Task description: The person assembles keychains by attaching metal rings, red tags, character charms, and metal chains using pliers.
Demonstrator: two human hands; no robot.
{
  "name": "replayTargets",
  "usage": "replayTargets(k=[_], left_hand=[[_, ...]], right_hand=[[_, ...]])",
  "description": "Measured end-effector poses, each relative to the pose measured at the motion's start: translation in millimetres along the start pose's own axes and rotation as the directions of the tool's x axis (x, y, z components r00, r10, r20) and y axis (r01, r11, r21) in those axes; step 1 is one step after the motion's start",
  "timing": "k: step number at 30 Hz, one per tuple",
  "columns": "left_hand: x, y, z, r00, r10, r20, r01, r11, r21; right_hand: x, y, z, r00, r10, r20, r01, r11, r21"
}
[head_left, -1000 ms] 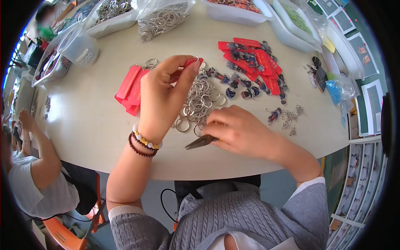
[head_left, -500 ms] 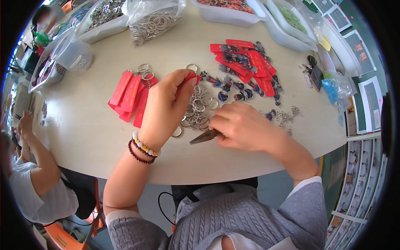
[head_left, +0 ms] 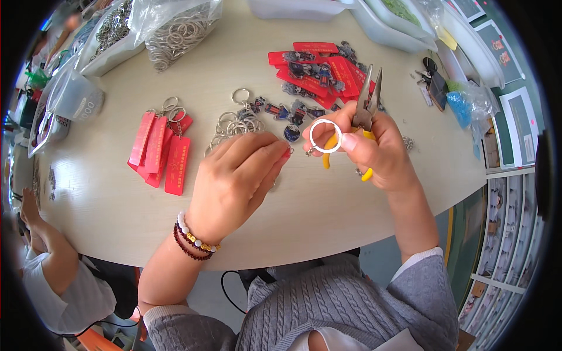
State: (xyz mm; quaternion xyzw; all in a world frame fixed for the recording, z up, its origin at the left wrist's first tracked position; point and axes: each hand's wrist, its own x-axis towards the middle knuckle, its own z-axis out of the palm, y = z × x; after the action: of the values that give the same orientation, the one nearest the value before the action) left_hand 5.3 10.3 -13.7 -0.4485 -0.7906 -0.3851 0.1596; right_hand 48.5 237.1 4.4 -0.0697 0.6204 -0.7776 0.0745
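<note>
My right hand (head_left: 386, 155) is closed around needle-nose pliers (head_left: 367, 111) with yellow handles, their grey jaws pointing up and slightly apart. Thumb and forefinger of that hand also pinch a silver key ring (head_left: 312, 136), with a short bit of chain hanging at its side. Close by on the left, my left hand (head_left: 234, 175) pinches a red tag (head_left: 287, 154); only its tip with a small metal loop shows, the rest being hidden by the fingers. Tag and key ring are apart. Beyond my left hand lies a heap of loose key rings (head_left: 231, 126), partly covered by it.
Finished-looking red tags with rings (head_left: 155, 143) lie at left. Red tags and printed figure charms (head_left: 322, 73) are piled at the back. Bagged rings (head_left: 178, 36), a plastic tub (head_left: 79, 96) and white bins (head_left: 298, 8) line the far edge. A co-worker's arm (head_left: 50, 234) shows at left.
My right hand has lifted, turned the pliers from pointing left to pointing up, and now holds a key ring. My left hand has lowered, still pinching the red tag. The view has shifted.
</note>
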Motion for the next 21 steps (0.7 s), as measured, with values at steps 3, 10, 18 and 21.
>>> replayTargets(k=[3,10,18,21], left_hand=[[1,3,-1,0.999,0.032,0.021,-0.032,0.999,-0.007],[0,7,-1,0.998,0.041,0.036,-0.040,0.999,-0.021],[0,9,-2,0.998,0.055,0.023,-0.055,0.998,-0.011],[0,9,-3,0.999,0.048,0.018,-0.048,0.999,-0.007]], right_hand=[[-1,3,-1,0.998,-0.048,0.031,0.047,0.998,0.038],[0,-5,22,0.998,0.003,-0.056,-0.005,0.999,-0.046],[1,6,7,0.996,-0.085,0.003,0.085,0.996,0.039],[0,5,4,0.995,-0.098,0.017,0.098,0.995,0.029]])
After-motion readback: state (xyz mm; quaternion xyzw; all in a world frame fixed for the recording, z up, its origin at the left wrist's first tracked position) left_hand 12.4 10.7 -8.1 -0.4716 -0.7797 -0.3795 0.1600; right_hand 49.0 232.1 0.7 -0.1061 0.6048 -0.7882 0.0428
